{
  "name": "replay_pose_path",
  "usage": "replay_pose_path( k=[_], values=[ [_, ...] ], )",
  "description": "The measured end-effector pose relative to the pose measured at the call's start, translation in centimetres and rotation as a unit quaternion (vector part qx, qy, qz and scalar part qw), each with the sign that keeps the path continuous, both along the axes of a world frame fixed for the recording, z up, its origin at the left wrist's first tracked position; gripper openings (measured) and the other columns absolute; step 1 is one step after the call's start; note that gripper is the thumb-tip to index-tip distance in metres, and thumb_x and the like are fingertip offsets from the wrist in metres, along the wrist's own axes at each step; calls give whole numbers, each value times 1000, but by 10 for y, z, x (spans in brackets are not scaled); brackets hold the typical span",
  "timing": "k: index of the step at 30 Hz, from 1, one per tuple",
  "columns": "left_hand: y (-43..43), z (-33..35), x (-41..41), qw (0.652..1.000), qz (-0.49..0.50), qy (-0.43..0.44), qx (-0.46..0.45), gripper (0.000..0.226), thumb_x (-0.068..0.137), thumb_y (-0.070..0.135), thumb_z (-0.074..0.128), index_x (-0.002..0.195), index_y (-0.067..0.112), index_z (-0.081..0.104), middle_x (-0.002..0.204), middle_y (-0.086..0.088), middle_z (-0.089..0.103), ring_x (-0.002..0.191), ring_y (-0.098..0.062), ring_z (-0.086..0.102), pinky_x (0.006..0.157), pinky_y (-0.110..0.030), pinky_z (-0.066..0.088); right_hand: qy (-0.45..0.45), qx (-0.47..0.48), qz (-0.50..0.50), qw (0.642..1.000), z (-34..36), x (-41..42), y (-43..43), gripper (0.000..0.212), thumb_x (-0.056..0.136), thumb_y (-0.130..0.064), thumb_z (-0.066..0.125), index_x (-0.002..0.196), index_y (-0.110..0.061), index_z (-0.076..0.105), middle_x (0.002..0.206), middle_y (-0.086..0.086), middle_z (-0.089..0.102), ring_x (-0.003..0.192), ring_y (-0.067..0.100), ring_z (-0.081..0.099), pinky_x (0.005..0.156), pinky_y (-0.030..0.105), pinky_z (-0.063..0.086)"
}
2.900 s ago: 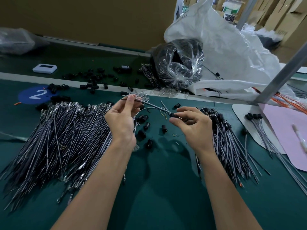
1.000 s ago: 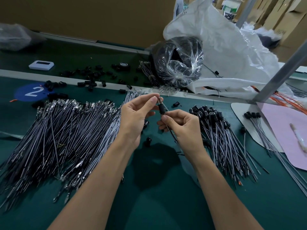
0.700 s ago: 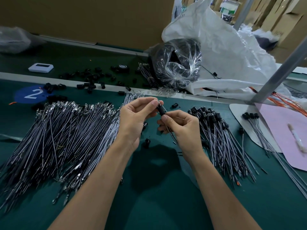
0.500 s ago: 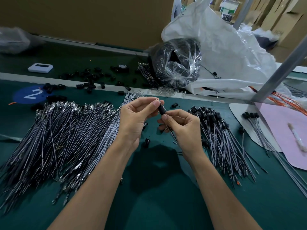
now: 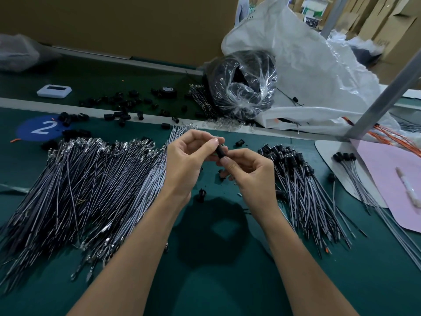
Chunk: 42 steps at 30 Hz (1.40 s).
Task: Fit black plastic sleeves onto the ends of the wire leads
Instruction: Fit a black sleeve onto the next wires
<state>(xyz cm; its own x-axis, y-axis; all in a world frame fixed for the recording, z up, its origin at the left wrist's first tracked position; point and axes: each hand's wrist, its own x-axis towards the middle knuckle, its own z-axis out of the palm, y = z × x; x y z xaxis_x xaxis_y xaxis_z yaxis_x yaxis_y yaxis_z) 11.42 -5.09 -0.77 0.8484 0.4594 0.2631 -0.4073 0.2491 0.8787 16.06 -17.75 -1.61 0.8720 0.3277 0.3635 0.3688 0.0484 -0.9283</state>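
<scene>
The black sleeve (image 5: 220, 152) is pinched between left hand (image 5: 188, 163) and right hand (image 5: 250, 173), fingers curled. It is best kept in line with the hidden lead and pressed squarely

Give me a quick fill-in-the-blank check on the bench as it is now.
The left hand and right hand pinch one sleeve, coloured ____.
The sleeved leads lie to the ____ of the hands.
The blue circle bears the number ____.
The pen lies on a ____ sheet.
Missing: black; right; 2; pink.
</scene>
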Motion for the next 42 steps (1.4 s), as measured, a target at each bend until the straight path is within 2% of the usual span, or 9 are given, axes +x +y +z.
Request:
replay_pose_path(
  k=[7,10,14,17,21,26,28,31,42],
  values=[
    [3,-3,0,999,5,16,31,18,83,-9,65,73,6,67,87,-12,75,77,-21,72,67,-26,56,-21,-13,-15,1000,-2,0,1,14,82,0,73,86,-14,73,80,3,75,72,21,73,63,25,57],
    [7,-3,0,999,-31,6,18,14,76,-3,68,71,10,70,88,-15,75,82,-26,73,70,-28,56,-30,-11,-27,999,-3,1,0,15,82,1,73,87,-13,74,80,3,75,70,25,72,64,33,59],
    [6,-5,1,999,-43,-28,-1,12,78,0,68,76,12,72,89,-18,74,85,-31,72,72,-32,57,-34,-12,-21,999,-3,0,2,13,85,-3,71,86,-16,73,77,4,75,68,27,72,61,30,57],
    [4,-5,2,999,-43,-28,4,9,80,2,70,85,9,71,92,-15,75,86,-25,73,76,-27,55,-45,-25,-25,998,-2,2,1,10,86,-4,71,85,-13,74,73,3,75,66,20,72,63,27,56],
    [1,-5,3,994,-105,4,15,40,72,11,77,110,5,68,102,-12,75,96,-21,72,81,-24,54,-54,-1,-29,998,0,4,-2,4,86,-3,71,84,-6,73,74,4,73,63,13,68,63,24,53],
    [-9,-5,3,997,-77,-10,13,29,71,5,74,99,-3,72,92,-9,76,86,-16,72,78,-20,54,-77,5,-41,996,-2,4,-1,20,84,0,71,82,-19,72,73,0,72,67,15,68,67,31,57],
    [-10,-5,3,997,-72,-28,-2,25,71,6,72,96,1,73,89,-7,76,84,-14,72,76,-20,54,-76,18,-35,996,-2,2,-1,19,85,-5,72,78,-23,71,71,-3,72,68,15,70,68,28,56],
    [-10,-2,2,996,-78,-47,-8,21,75,5,70,96,6,73,87,-6,77,82,-13,72,73,-22,56,-66,35,-13,997,-3,0,1,14,86,-11,72,76,-21,69,71,-2,72,67,14,70,66,21,54],
    [-6,-2,-1,994,-105,-36,-1,31,70,8,76,101,7,74,95,-12,76,91,-20,73,78,-24,56,-51,64,18,996,-4,-2,2,12,83,-22,70,75,-14,66,68,-8,68,66,9,65,66,20,53]
  ],
)
